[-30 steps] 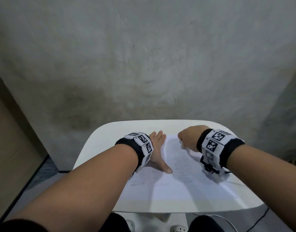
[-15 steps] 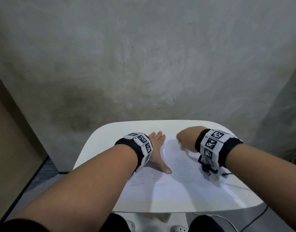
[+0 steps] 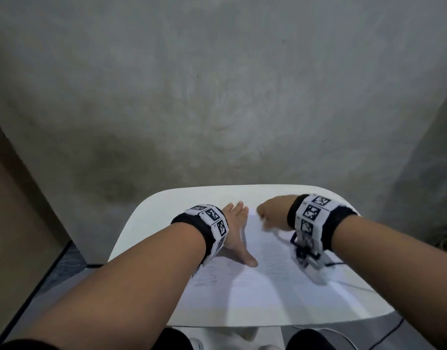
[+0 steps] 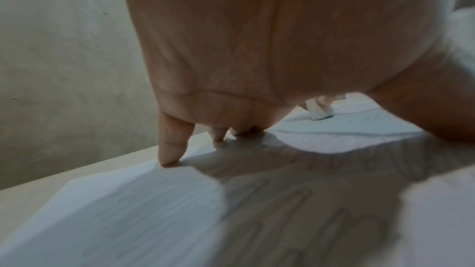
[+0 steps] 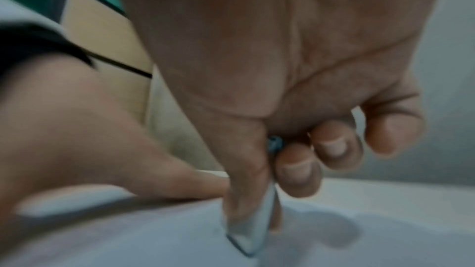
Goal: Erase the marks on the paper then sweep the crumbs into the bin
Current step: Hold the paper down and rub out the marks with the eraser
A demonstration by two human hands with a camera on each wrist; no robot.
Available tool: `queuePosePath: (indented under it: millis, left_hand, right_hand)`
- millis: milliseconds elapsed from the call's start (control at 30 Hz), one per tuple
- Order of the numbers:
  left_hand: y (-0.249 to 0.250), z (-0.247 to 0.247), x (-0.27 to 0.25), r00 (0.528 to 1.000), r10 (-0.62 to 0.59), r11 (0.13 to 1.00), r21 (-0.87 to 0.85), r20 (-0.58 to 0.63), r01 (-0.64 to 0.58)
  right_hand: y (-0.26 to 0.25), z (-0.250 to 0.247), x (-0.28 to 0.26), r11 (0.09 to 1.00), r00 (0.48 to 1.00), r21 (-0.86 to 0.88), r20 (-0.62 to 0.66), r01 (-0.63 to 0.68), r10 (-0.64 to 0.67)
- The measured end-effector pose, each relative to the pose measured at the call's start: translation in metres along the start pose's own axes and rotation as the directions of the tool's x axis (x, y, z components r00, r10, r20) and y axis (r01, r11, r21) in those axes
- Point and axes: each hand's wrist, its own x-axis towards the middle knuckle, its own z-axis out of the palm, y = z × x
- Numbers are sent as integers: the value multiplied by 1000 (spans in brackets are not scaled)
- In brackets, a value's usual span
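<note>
A white sheet of paper (image 3: 267, 286) with faint pencil zigzags lies on the small white table (image 3: 151, 218). My left hand (image 3: 236, 231) lies flat on the sheet's left part, fingers spread and pressing it down; in the left wrist view the fingertips (image 4: 169, 155) touch the paper (image 4: 128, 210). My right hand (image 3: 273, 210) is fisted at the sheet's far edge and pinches a white eraser (image 5: 253, 235), whose lower corner touches the paper (image 5: 128, 241). The eraser (image 4: 318, 112) also shows past my left palm. No bin is in view.
A grey concrete wall (image 3: 217, 97) rises just behind the table. A brown panel (image 3: 17, 223) stands at the left. Cables (image 3: 389, 334) trail on the floor at the lower right, under the table's near edge.
My right hand with the eraser has slid a little to the left along the sheet's far part. The left hand has stayed in place on the paper.
</note>
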Motion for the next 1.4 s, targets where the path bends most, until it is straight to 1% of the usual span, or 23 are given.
queuePosePath:
  millis: [67,100,233,333,367,400,500,567,633,667,733,800,867,900,1000,1033,1100,1167,1233,1267,1300,1333,1400]
  left_hand:
    - [-1,0,-1,1000,-2,1000,-8,6,2]
    - [-1,0,-1,1000,1,1000,-7,4,-1]
    - [-1,0,0,1000,2,1000,-15,-10,-2]
    - [-2,1,-1,1000,0,1000,-24,10,1]
    - [-1,1,0,1000,-1,1000,-19,5,1]
    - [-1,2,1,1000,-2,1000,-11,-4,2]
    - [-1,1,0,1000,2,1000,-15,-18,-3]
    - [-2,2,-1,1000,2,1000,-22,-4,-2]
    - [-2,3,0,1000,-2,1000,-17,-1,2]
    - [-2,3,1,1000,0,1000,-11,-5,0]
    - [-2,3,3,1000,3,1000,-7,-11,-4]
    - [-3,4,4,1000,7,1000,-9,-5,-7]
    - [-4,5,4,1000,-3,1000,-16,-5,3]
    - [-4,6,4,1000,-4,1000,-14,-7,4]
    - [-2,6,6,1000,2,1000,3,-27,-2]
    - [-2,6,6,1000,1,1000,1,-28,-1]
    - [-3,6,5,1000,-3,1000,-10,-19,2]
    - [-3,7,5,1000,-6,1000,-6,-23,6]
    - [-3,8,7,999,-6,1000,-4,-32,5]
    - [-3,8,8,999,-6,1000,-3,-37,6]
    - [-3,8,8,999,-6,1000,2,-40,6]
    - [-3,9,9,999,-4,1000,6,-40,4]
    - [-4,9,8,999,-7,1000,4,-37,7]
  right_hand:
    - [11,-2,2,994,992,-4,-62,-106,106]
    - [8,-1,2,994,989,-12,-104,-105,104]
    - [-6,6,-2,999,998,35,-49,31,-29]
    - [13,1,0,994,989,1,-101,-106,106]
    - [10,2,-1,994,987,-28,-124,-108,104]
    - [1,1,-5,996,993,-56,-99,-69,63]
    - [-6,5,-9,998,998,-15,-19,61,-61]
    - [10,4,-7,1000,999,27,-46,-4,5]
    - [8,5,-10,997,995,-32,-85,-64,61]
    - [-1,6,-14,997,997,-59,-63,-44,40]
    - [-18,10,-24,996,996,-23,-30,82,-82]
    - [-8,7,-22,998,1000,53,-4,27,-27]
    - [4,3,-20,997,997,39,-35,-73,74]
    - [1,5,-21,996,994,19,-64,-84,85]
    - [-23,15,-30,997,994,6,-79,81,-80]
    - [-21,15,-30,995,995,47,-56,85,-82]
    - [-3,9,-25,993,1000,121,-18,-19,22]
    - [1,5,-26,995,994,50,-59,-88,91]
    - [-17,8,-30,1000,996,-14,-86,-6,5]
    - [-27,10,-34,998,994,-12,-84,62,-63]
    - [-29,12,-32,996,995,20,-58,86,-84]
    - [-22,10,-30,997,999,68,-23,48,-46]
    - [-6,4,-27,993,998,105,-32,-55,58]
